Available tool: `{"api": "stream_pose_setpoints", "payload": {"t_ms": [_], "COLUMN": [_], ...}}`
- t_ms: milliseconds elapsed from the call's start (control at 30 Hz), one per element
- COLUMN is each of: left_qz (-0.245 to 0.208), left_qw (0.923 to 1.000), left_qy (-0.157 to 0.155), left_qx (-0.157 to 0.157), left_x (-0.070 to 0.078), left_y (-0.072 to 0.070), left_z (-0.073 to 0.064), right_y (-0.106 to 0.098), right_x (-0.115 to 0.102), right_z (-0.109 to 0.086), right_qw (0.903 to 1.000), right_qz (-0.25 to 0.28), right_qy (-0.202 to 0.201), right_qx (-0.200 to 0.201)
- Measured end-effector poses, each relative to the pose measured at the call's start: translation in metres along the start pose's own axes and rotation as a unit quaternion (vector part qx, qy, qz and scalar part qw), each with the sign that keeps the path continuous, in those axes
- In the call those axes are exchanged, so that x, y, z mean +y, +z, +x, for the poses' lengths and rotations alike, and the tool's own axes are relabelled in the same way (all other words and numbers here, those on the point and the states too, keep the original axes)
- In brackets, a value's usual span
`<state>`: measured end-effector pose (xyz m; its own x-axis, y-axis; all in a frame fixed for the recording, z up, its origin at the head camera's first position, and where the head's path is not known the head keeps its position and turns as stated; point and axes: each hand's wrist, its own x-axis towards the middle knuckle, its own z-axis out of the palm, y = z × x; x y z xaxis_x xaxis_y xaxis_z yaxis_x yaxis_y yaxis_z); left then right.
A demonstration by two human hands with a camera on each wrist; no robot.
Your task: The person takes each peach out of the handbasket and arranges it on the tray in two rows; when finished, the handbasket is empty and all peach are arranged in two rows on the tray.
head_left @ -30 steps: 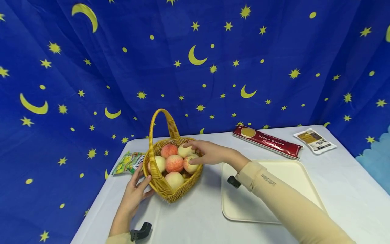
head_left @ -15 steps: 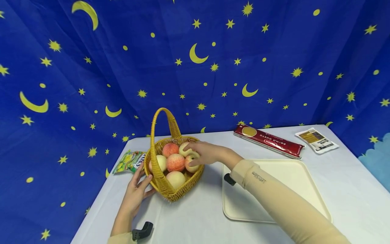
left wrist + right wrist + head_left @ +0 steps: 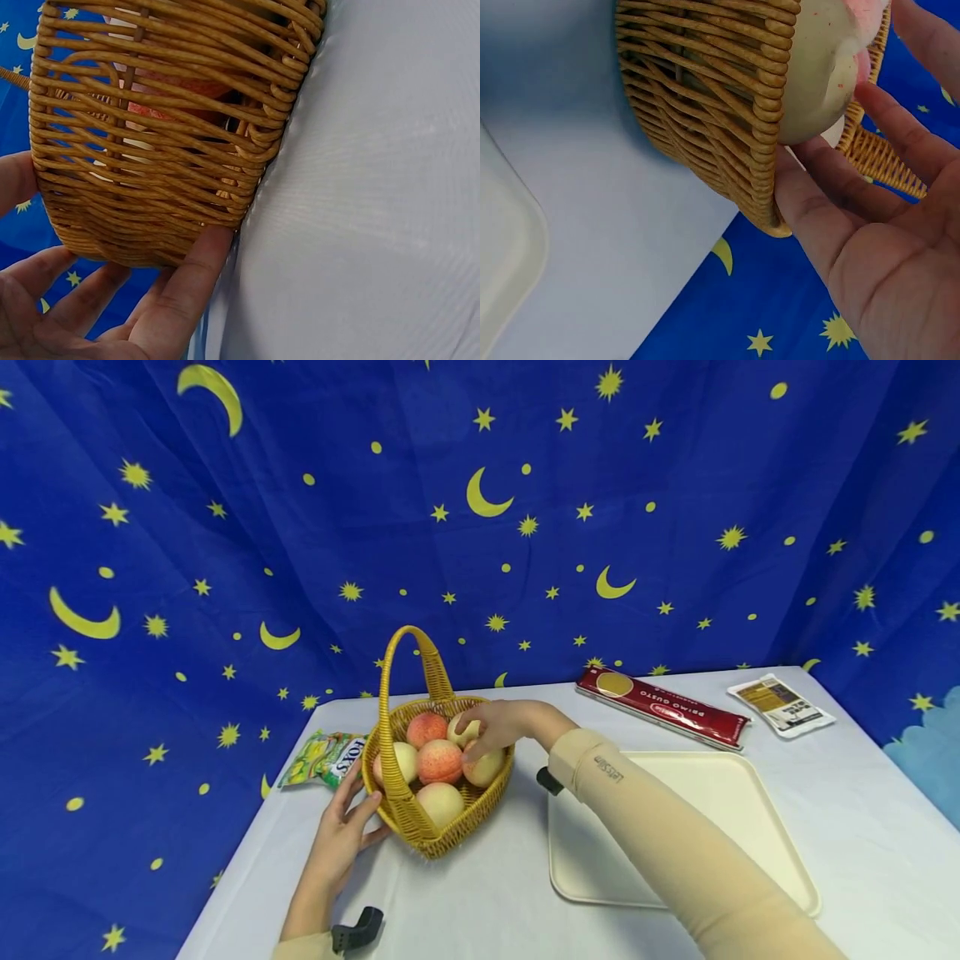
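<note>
Head view: the left hand (image 3: 341,843), fingers loosely spread, rests against the left side of a wicker basket (image 3: 465,833), right of which lies a cream tray (image 3: 727,802). Inside sit peaches (image 3: 440,762), the right hand (image 3: 506,727) reaching among them, fingers extended and unclosed beside a pale one. Beyond lie a Fox's bag (image 3: 326,762), a red Primo Gusto pack (image 3: 667,708) and a star-printed blue curtain (image 3: 480,556).

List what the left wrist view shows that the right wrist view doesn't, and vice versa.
Only left wrist: the left hand, fingers against the basket.
Only right wrist: the right hand, fingers at the rim beside the peaches, and a corner of the cream tray.
Both: basket, white tablecloth, starry blue backdrop, and peaches, which the left wrist sees through the weave.
</note>
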<state>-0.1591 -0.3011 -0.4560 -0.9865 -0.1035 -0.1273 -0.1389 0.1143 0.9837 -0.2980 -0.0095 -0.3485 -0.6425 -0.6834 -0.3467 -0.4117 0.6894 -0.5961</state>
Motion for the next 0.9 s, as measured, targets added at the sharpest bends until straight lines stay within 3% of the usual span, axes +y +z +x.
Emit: {"api": "stream_pose_setpoints", "payload": {"t_ms": [233,400,700,900], "left_qz": [-0.003,-0.004,-0.002,-0.002], "left_qw": [1.0000,0.9999,0.9999,0.9999], "left_qy": [0.007,0.009,0.010,0.010], "left_qx": [-0.002,0.001,-0.002,0.002], "left_x": [-0.003,-0.004,-0.005,-0.005], "left_y": [0.000,-0.001,0.001,0.000], "left_z": [0.001,0.000,0.002,0.001], "right_y": [0.004,0.006,0.003,-0.002], "right_x": [-0.012,-0.017,-0.009,-0.004], "right_z": [0.006,0.009,0.006,0.002], "right_qw": [0.9964,0.9941,0.9957,0.9978], "right_qz": [-0.081,-0.101,-0.088,-0.067], "right_qy": [0.024,0.039,0.030,-0.001], "right_qx": [-0.005,-0.008,0.004,0.004]}}
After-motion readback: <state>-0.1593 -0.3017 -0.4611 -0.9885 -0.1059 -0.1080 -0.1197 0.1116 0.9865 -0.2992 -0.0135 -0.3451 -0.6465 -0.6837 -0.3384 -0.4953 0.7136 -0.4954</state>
